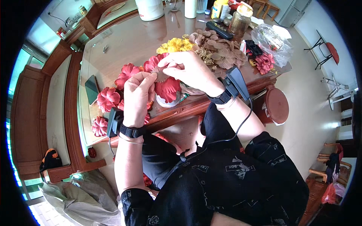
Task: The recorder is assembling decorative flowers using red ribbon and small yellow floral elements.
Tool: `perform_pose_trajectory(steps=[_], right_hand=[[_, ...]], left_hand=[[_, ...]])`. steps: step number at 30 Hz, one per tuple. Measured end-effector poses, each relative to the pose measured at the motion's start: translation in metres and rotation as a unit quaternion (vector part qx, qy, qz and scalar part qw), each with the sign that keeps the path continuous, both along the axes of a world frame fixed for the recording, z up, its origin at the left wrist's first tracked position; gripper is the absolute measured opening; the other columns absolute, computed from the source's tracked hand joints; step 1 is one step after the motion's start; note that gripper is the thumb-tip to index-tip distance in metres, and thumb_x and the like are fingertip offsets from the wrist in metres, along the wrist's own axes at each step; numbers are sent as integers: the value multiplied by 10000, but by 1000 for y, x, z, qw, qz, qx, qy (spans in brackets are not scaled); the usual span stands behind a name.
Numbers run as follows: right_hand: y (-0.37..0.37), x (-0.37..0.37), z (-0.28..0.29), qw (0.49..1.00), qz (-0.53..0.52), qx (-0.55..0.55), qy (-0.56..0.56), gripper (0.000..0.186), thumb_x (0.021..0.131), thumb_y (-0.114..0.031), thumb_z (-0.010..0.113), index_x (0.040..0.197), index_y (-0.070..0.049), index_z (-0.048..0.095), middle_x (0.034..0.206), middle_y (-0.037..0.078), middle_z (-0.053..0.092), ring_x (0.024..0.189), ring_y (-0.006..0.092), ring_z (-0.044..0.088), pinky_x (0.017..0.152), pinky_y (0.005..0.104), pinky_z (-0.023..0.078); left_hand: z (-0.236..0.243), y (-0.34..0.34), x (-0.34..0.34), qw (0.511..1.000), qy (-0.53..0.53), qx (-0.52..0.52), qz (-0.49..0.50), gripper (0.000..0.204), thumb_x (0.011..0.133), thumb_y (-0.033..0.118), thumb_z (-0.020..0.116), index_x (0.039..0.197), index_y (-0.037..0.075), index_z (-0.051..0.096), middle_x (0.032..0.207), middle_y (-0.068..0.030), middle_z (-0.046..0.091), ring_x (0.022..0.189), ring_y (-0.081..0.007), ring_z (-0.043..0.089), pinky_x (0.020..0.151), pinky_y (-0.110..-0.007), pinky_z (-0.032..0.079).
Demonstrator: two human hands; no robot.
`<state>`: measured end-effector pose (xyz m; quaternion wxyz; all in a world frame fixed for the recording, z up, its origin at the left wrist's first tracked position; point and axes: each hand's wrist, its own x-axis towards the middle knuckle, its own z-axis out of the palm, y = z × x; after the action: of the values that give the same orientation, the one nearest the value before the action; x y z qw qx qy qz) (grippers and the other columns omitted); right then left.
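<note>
Both my hands work at a red artificial flower above the front edge of the table. My left hand is closed, thumb and forefinger pinching the left edge of its petals. From the right, my right hand bends over it with fingertips pinched at the pale middle; whatever small part lies between them is hidden. Under the petals shows the rim of a white bowl. Several finished-looking red flowers lie left of my left hand. Beyond my hands are a yellow flower heap and brown serrated leaf pieces.
A dark phone lies at the table's left side. Across the back stand a white bucket, a jar and a black case. A clear plastic bag rests at the right, above a reddish-brown stool.
</note>
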<state>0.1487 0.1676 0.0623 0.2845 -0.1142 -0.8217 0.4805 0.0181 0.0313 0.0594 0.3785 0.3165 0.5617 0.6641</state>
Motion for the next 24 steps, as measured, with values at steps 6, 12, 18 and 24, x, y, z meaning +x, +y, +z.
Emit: perform_pose_trajectory(steps=[6,12,18,24], right_hand=[[4,-1,-4,1000,14,-4,1,173,856,-63,634,1013,-6,677,749,0,646,656,39,565,601,189,456],[2,2,1,1000,8,8,-6,204,848,-88,652,1040,-25,680,736,15,643,642,49,557,600,202,458],[-6,5,2,996,-52,72,-28,231,836,-135,683,1049,-46,701,775,47,683,638,60,547,610,229,464],[-3,-4,-13,997,-48,63,20,213,819,-186,706,969,-35,721,711,88,678,609,121,599,585,252,475]], left_hand=[[-9,1,2,1000,-19,13,7,151,892,119,610,780,18,616,565,39,497,411,-29,395,391,-181,278],[-5,1,11,996,46,-18,79,126,883,108,645,803,16,614,569,51,504,436,-10,412,401,-173,282],[-26,0,9,954,263,79,118,257,859,-11,655,1112,36,666,754,77,504,588,19,401,510,-135,307],[-24,-1,8,918,353,90,155,242,807,13,694,1048,35,708,674,0,553,578,-48,464,552,-195,399]])
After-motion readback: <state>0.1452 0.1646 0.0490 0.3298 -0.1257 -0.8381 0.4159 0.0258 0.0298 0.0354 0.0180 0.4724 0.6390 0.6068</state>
